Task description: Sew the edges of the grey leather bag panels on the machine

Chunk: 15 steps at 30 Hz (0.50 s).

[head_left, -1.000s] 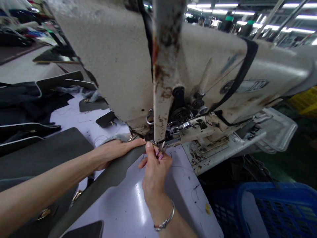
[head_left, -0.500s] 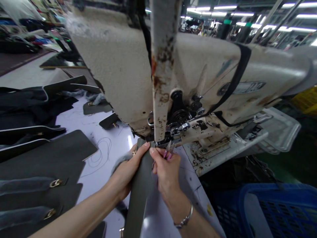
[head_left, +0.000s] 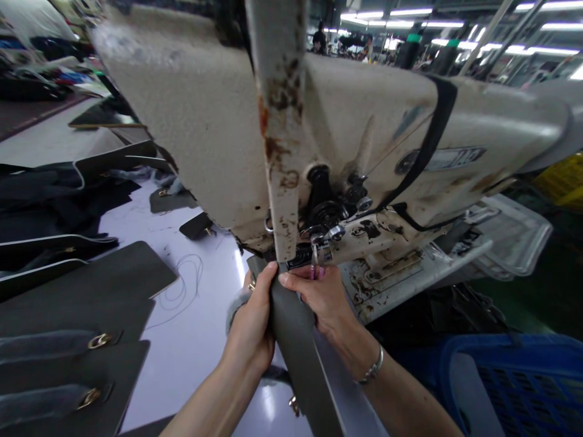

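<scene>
Left hand (head_left: 250, 328) grips the dark grey leather strap (head_left: 296, 346) from behind and the right hand (head_left: 319, 297) pinches it from the front, keeping it taut, with its top end held right up under the worn sewing machine (head_left: 364, 121), above the white bench (head_left: 191, 303).

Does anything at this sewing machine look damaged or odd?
Yes. The upright metal bar in front of the sewing machine head is streaked with rust and flaking paint, and the head's casing looks stained and worn.
</scene>
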{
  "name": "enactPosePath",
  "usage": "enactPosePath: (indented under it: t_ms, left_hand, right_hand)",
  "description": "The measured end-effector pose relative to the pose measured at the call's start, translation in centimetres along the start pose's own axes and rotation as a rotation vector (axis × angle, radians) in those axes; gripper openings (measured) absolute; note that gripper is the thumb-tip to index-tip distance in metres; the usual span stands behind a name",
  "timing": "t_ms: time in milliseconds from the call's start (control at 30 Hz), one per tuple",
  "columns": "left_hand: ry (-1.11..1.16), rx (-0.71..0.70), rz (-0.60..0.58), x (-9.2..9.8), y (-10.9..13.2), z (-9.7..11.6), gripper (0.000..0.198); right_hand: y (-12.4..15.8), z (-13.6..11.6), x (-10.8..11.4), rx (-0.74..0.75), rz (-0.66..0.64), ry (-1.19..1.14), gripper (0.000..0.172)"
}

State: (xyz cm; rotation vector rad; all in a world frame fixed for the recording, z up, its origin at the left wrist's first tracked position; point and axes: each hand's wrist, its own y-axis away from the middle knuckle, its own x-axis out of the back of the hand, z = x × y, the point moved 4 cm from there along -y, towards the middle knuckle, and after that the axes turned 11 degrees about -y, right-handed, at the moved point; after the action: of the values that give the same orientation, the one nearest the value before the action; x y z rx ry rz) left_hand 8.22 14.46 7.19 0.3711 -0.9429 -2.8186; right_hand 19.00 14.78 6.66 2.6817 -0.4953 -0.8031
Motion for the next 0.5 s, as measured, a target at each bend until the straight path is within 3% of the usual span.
enactPosePath:
  t_ms: [233, 367, 433, 500]
  left_hand:
    - [-0.010, -0.011, 0.043, -0.1, -1.1, 0.4, 0.037]
    - [-0.093, 0.071, -0.042, 0.0, 1.0, -0.8, 0.042]
    - [-0.150, 0.066, -0.130, 1.2, 3.0, -1.3, 0.046]
    - [-0.244, 0.017, -0.175, 4.0, 4.7, -1.4, 0.059]
  right_hand:
    - [0.5, -0.1, 0.1, 0.001, -0.063, -0.050, 0.016]
    - [1.7, 0.1, 0.4, -0.096, -0.132, -0.062, 0.024]
    - [2.2, 0.2, 0.6, -0.124, -0.143, -0.072, 0.027]
    - [2.5, 0.4, 0.8, -0.132, -0.150, -0.054, 0.027]
